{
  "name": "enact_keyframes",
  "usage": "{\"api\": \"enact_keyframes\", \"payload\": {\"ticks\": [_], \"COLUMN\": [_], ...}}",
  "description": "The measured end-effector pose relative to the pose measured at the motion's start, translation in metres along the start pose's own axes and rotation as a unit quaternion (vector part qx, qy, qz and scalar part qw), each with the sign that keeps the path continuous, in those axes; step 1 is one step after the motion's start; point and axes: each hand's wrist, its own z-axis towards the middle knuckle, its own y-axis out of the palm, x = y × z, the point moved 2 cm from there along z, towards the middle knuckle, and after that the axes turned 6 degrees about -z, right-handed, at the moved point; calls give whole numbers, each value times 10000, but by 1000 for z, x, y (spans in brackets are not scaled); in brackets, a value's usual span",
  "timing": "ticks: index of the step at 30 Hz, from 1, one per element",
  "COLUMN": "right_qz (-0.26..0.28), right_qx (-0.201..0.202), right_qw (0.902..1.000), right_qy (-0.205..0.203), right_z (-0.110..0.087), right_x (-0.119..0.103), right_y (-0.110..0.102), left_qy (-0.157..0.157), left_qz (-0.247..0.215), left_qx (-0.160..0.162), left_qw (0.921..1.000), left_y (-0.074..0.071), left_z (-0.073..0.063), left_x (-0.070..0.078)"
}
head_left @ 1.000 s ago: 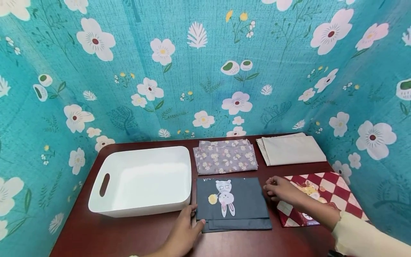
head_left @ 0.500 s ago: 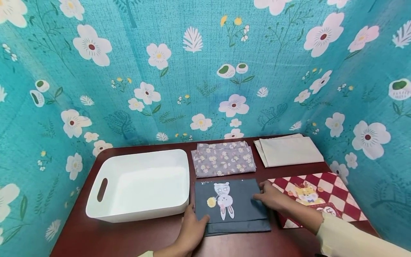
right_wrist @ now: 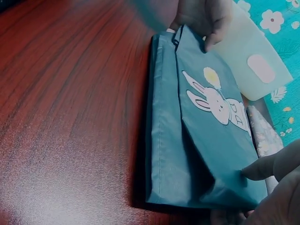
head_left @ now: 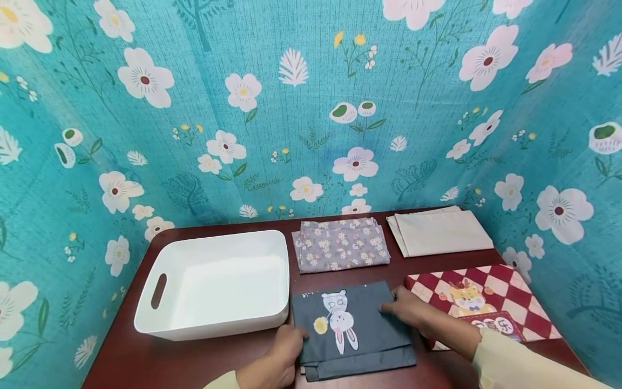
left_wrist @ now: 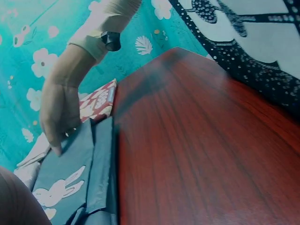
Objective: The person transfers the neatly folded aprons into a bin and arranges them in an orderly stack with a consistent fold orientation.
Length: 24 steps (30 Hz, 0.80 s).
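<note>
A folded dark grey cloth (head_left: pixel 369 321) with a white rabbit and a yellow flower on it lies at the front middle of the table. My left hand (head_left: pixel 279 351) grips its left edge, beside the front right corner of the white bin (head_left: pixel 218 327). At the opposite edge my right hand (head_left: pixel 410 309) pinches the cloth. In the right wrist view the right thumb (right_wrist: pixel 260 168) presses on top while fingers curl under the side. That view also shows the left thumb (right_wrist: pixel 211 42) over the far end, its other fingers mostly hidden.
Behind the cloth lies a folded mauve floral cloth (head_left: pixel 345 246), with a folded cream cloth (head_left: pixel 442 232) at the back right. A red and cream checked folded cloth (head_left: pixel 527 308) sits under the right forearm. A blue flowered curtain (head_left: pixel 311 108) surrounds the dark red table (head_left: pixel 194 362).
My right hand has come left onto the grey cloth's right edge, and my left hand has closed on the other edge. The cloth has shifted slightly toward me and turned a little.
</note>
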Motion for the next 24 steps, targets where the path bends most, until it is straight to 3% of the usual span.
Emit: {"api": "enact_keyframes", "payload": {"ticks": [5,10,18,24], "right_qz": [281,783,1808,2198], "right_qx": [-128,-609,-1836,-1998], "right_qw": [9995,9950,9660,9539], "right_qy": [-17,148,221,422], "right_z": [-4,-3,-7,-12], "right_x": [-1,6,24,18], "right_y": [-2,-7,-20,-28], "left_qy": [352,216,52,-38], "left_qz": [-97,-153,-632,-715], "left_qx": [-237,-520,-1175,-1459], "left_qw": [9991,9983,9911,9867], "left_y": [-5,-8,-7,-11], "left_z": [-4,-5,-13,-22], "left_x": [-1,0,4,18]}}
